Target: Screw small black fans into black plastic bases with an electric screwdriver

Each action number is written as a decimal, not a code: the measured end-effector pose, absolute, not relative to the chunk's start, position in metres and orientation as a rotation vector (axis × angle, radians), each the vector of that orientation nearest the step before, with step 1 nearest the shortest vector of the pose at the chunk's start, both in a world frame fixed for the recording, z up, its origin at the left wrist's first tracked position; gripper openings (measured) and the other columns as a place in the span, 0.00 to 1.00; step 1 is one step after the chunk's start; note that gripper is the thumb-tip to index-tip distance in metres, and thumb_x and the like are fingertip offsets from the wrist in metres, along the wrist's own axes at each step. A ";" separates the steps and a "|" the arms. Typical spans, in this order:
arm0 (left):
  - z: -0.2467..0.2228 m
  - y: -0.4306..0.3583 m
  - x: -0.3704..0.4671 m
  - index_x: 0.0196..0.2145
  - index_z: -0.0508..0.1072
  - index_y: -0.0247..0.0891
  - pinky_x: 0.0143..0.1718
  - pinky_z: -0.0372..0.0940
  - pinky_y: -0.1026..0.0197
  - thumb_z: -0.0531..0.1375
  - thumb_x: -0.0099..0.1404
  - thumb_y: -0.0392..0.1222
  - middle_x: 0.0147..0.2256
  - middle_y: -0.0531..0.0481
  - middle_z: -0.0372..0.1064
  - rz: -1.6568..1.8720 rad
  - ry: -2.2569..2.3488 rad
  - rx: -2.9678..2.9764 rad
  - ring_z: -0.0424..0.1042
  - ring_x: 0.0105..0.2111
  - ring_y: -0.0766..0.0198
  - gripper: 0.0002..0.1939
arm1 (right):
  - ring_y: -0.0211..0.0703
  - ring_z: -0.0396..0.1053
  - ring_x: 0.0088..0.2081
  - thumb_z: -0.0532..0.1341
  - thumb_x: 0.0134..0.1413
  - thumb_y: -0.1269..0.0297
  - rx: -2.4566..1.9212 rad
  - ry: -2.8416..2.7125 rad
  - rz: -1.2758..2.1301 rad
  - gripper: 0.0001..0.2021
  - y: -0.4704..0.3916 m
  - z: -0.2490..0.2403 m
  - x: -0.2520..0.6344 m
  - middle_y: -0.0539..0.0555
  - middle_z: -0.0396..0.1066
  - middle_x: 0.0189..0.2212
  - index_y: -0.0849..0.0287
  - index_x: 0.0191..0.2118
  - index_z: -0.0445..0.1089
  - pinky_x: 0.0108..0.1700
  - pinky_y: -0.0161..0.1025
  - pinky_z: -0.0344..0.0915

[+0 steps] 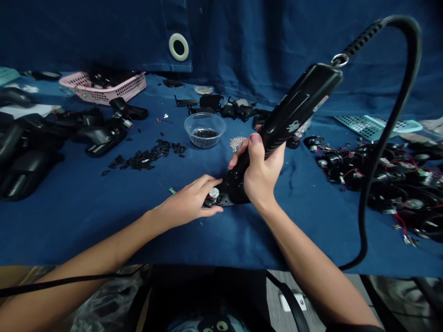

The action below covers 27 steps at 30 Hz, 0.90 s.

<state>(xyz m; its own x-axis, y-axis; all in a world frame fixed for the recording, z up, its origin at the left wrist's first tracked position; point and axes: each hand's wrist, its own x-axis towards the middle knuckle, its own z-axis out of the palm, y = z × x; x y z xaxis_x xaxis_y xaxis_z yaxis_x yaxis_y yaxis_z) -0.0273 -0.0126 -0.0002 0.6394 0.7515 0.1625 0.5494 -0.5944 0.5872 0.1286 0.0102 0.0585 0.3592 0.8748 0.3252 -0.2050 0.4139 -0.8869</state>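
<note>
My right hand [262, 173] is wrapped round a black corded electric screwdriver [294, 108], tilted with its tip pointing down and left. Under the tip lies a black housing [238, 196] with a small round motor [213, 193] and red wire at its left end. My left hand [192, 200] grips that end, fingers on the far side and thumb on the near side. The screwdriver's tip is hidden behind the tool and my hand. A small green circuit board [172, 190] pokes out beside my left hand.
Beyond my hands are a clear bowl [205, 131] of small black parts, a pile of screws [237, 144] and scattered black pieces [145, 157]. Black housings [100, 133] and a pink basket [110, 90] stand left. Motor assemblies [391, 180] crowd the right, near the screwdriver's cord [368, 184].
</note>
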 end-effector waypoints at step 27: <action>-0.007 -0.012 -0.027 0.54 0.65 0.34 0.57 0.63 0.52 0.60 0.65 0.54 0.53 0.39 0.63 0.546 1.078 2.468 0.69 0.52 0.49 0.27 | 0.35 0.62 0.20 0.64 0.51 0.45 -0.775 -1.461 0.871 0.19 0.001 0.064 0.120 0.45 0.64 0.22 0.53 0.40 0.63 0.24 0.38 0.63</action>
<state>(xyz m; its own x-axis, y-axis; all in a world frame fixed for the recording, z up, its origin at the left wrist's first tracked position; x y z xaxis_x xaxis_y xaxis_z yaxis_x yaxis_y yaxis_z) -0.0270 -0.0124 -0.0066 0.6282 0.7538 0.1928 0.6012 -0.6275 0.4948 0.1196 0.0011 0.0639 -0.0716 0.8647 0.4972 -0.0256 0.4967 -0.8675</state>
